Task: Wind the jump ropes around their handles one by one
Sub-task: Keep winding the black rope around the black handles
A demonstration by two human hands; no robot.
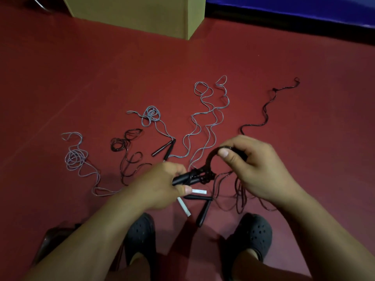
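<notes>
Hands — left (160, 183) grips black handles (183, 178) | right (251, 165) pinches dark rope (213, 159) | floor (81, 78) — loose ropes

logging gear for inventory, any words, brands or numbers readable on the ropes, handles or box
None can be read.
White cylindrical handle: a faint dark mark, too small and blurred to read.
Black tapered handles, tan cardboard box, black perforated clogs: no text visible.
</notes>
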